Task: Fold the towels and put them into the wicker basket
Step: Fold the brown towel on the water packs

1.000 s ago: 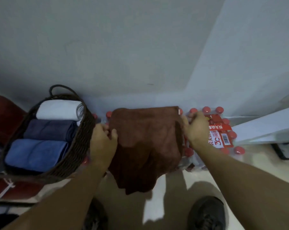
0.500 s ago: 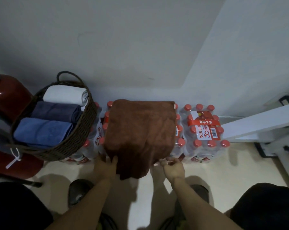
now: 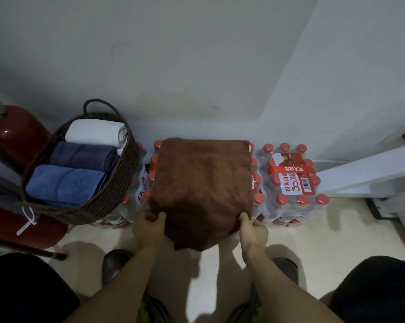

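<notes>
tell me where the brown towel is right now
In the head view the brown towel lies centre frame, spread over the packs of water bottles, just right of the wicker basket; both hands pinch its near corners.

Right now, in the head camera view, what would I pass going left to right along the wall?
Red fire extinguisher → wicker basket with rolled towels → brown towel spread on a pack of bottles, its near corners pinched by left hand and right hand → labelled pack of red-capped bottles → white beam.
</notes>
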`<state>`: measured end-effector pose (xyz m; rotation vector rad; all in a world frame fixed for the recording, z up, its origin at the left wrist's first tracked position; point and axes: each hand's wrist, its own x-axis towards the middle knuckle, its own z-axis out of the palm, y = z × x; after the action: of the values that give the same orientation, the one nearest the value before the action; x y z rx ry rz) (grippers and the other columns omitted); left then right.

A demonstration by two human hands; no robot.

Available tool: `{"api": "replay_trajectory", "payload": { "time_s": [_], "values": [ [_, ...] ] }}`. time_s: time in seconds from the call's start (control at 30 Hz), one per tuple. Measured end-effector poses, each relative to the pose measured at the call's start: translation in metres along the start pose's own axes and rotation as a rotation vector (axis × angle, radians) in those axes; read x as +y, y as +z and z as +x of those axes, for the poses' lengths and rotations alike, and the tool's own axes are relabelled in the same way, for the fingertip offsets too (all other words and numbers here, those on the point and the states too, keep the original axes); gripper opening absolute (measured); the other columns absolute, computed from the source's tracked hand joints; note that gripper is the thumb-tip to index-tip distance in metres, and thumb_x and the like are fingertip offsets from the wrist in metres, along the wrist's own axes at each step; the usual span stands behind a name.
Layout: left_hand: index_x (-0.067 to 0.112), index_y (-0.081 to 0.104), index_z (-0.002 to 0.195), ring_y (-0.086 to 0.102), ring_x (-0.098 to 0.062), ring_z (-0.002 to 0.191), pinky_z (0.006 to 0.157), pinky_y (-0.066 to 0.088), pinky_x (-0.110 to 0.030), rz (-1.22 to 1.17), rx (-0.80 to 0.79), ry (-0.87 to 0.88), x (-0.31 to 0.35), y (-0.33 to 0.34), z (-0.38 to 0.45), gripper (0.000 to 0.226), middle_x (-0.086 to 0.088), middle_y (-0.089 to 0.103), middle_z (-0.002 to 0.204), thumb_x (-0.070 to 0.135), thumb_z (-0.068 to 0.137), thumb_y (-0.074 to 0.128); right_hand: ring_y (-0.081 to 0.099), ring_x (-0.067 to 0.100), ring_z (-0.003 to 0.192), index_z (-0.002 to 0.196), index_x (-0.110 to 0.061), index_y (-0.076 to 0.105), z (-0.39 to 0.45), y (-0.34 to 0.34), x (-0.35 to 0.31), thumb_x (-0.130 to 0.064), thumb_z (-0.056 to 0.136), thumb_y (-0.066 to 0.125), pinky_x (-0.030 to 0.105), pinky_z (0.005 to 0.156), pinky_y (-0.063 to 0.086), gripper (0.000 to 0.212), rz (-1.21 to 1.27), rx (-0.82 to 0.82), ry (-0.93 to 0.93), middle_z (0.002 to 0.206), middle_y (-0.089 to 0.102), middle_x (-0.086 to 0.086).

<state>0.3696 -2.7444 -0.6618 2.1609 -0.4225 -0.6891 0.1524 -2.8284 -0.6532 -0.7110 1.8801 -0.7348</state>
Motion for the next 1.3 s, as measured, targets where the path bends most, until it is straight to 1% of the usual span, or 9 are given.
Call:
{"api": "replay_trajectory", "payload": {
  "time_s": [0.23,0.43,0.53,0.63,0.83,0.93,1.03,1.17,1.3],
  "values": [
    [0.008,0.056,0.077,0.056,-0.022,0.071,0.058,0.035,-0.028,0.145,-0.019,0.129,0.004,-0.019,-0.002,0.019,-0.007,0.059,0.074,0.021,0.087,0.067,0.053,0.022,0.065,0.065,-0.010,0.049,-0.008,-0.014,-0.008,-0.018,0.081,0.067,0.037,0.072,0.049,0.025,-0.009,-0.006,-0.132,0.063,0.053,0.007],
    [0.011,0.050,0.065,0.056,-0.023,0.066,0.059,0.040,-0.029,0.435,-0.087,0.220,0.042,-0.034,0.004,0.028,-0.007,0.057,0.068,0.022,0.085,0.066,0.045,0.018,0.056,0.059,-0.016,0.041,-0.010,-0.024,-0.022,-0.013,0.078,0.070,0.026,0.057,0.036,0.035,0.019,0.055,-0.213,0.056,0.047,0.000],
    [0.011,0.052,0.057,0.053,-0.019,0.056,0.053,0.036,-0.027,0.553,-0.154,0.252,0.076,-0.047,0.017,0.035,-0.005,0.056,0.059,0.025,0.083,0.069,0.051,0.021,0.063,0.061,-0.015,0.045,-0.007,-0.023,-0.037,-0.015,0.077,0.071,0.029,0.064,0.044,0.031,0.082,0.060,-0.197,0.060,0.052,0.001],
    [0.009,0.056,0.060,0.058,-0.020,0.064,0.065,0.043,-0.030,0.361,-0.136,0.222,0.097,-0.054,0.026,0.030,-0.005,0.060,0.063,0.023,0.078,0.076,0.058,0.020,0.069,0.067,-0.013,0.053,0.002,-0.022,-0.059,-0.020,0.077,0.079,0.039,0.081,0.053,0.029,0.185,-0.005,-0.147,0.068,0.061,0.003],
    [0.017,0.065,0.109,0.069,-0.018,0.092,0.075,0.056,-0.030,-0.398,-0.225,0.061,0.112,-0.043,0.034,0.036,-0.006,0.072,0.103,0.019,0.077,0.081,0.070,0.018,0.086,0.094,-0.015,0.068,0.013,-0.025,-0.104,-0.022,0.069,0.089,0.033,0.075,0.058,0.033,0.408,-0.194,-0.189,0.086,0.075,-0.005],
    [0.017,0.035,0.148,0.056,-0.015,0.118,0.098,0.047,-0.033,-0.363,-0.387,0.248,0.100,-0.034,0.034,0.077,-0.003,0.056,0.129,-0.002,0.083,0.070,0.062,0.008,0.084,0.109,-0.017,0.058,0.016,-0.024,-0.108,-0.020,0.072,0.085,0.021,0.074,0.051,0.046,0.140,-0.179,-0.252,0.096,0.065,-0.010],
    [0.010,0.045,0.137,0.058,-0.016,0.110,0.098,0.047,-0.034,-0.020,-0.154,0.438,0.072,-0.020,0.021,0.060,-0.002,0.060,0.117,0.002,0.082,0.070,0.060,0.019,0.091,0.111,-0.014,0.058,0.015,-0.016,-0.088,-0.016,0.077,0.076,0.029,0.082,0.050,0.039,-0.228,0.066,-0.390,0.110,0.061,0.004],
    [0.008,0.054,0.099,0.060,-0.028,0.082,0.071,0.048,-0.034,0.063,0.030,0.369,0.022,-0.008,-0.007,0.028,-0.008,0.059,0.084,0.021,0.082,0.074,0.058,0.015,0.082,0.092,-0.019,0.060,-0.005,0.007,-0.059,-0.009,0.078,0.069,0.022,0.078,0.048,0.019,-0.296,-0.026,-0.734,0.097,0.057,0.002],
    [0.006,0.055,0.118,0.061,-0.031,0.101,0.086,0.048,-0.036,0.036,-0.013,0.027,-0.005,0.004,-0.014,0.054,-0.013,0.065,0.109,0.030,0.077,0.080,0.050,0.001,0.065,0.078,-0.029,0.057,-0.020,0.025,-0.038,-0.008,0.078,0.069,0.003,0.065,0.035,0.024,-0.414,-0.238,-0.882,0.082,0.049,-0.011]
  ]
}}
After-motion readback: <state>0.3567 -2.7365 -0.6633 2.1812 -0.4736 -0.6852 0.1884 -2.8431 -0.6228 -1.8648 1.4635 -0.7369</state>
